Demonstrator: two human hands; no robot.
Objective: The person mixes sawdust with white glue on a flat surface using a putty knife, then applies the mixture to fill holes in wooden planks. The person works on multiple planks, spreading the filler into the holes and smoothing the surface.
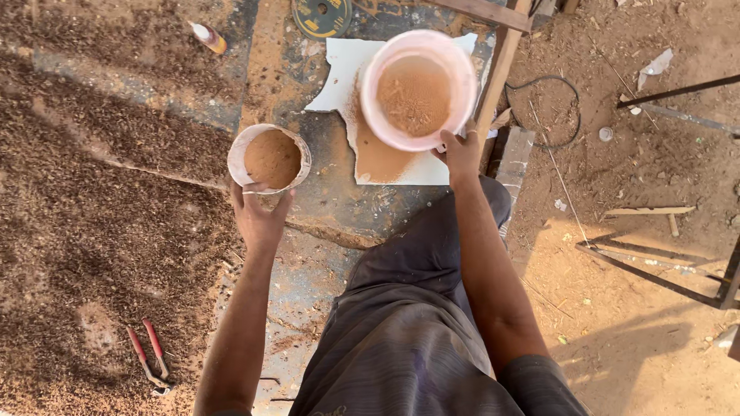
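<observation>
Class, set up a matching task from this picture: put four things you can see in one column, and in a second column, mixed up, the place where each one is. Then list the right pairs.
Things
1. pink bowl
2. small white cup
3. red-handled pliers
4. small bottle

Places
A. lying on the sawdust at the lower left
B. held by the right hand over a white sheet
C. lying near the top left corner
D. held by the left hand, full of brown powder

Pairs: 1-B, 2-D, 3-A, 4-C
</observation>
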